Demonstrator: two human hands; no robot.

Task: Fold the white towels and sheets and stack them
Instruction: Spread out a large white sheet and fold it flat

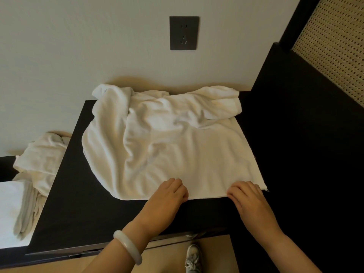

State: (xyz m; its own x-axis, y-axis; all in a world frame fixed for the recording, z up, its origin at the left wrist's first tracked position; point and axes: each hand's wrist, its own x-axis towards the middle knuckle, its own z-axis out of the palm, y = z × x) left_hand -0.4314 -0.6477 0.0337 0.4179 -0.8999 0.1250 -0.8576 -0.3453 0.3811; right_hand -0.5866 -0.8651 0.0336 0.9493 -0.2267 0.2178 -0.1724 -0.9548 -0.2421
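A pale wall (78,46) fills the view from nine o'clock round to one. Below it a dark cabinet top (82,203) runs from the centre down to seven o'clock, its far edge against the wall.

The white towel (177,150) I am working on lies on that top at the centre of the view. Its near half is spread fairly flat. Its far half, towards twelve o'clock, is bunched in loose folds against the wall, and its left side sags in soft creases.

At two o'clock stands a woven cane panel (334,56) in a dark frame.

At nine o'clock, off the cabinet's left edge and lower down, a crumpled pile of white linen (41,160) lies in a heap. Just beside it, at eight o'clock, is a flat folded white stack (9,209), cut off by the frame edge.

A dark wall socket (184,33) sits on the wall at twelve o'clock.

My left hand (167,196), at six o'clock, has its fingers curled over the towel's near hem, pinching it. My right hand (250,200), at five o'clock, grips the same hem close to the right corner, fingers bent down over the cloth. The hem lies straight between the two hands.

A pale bangle (128,246) circles my left wrist. One light lace-up shoe (193,257) shows on the floor at six o'clock.
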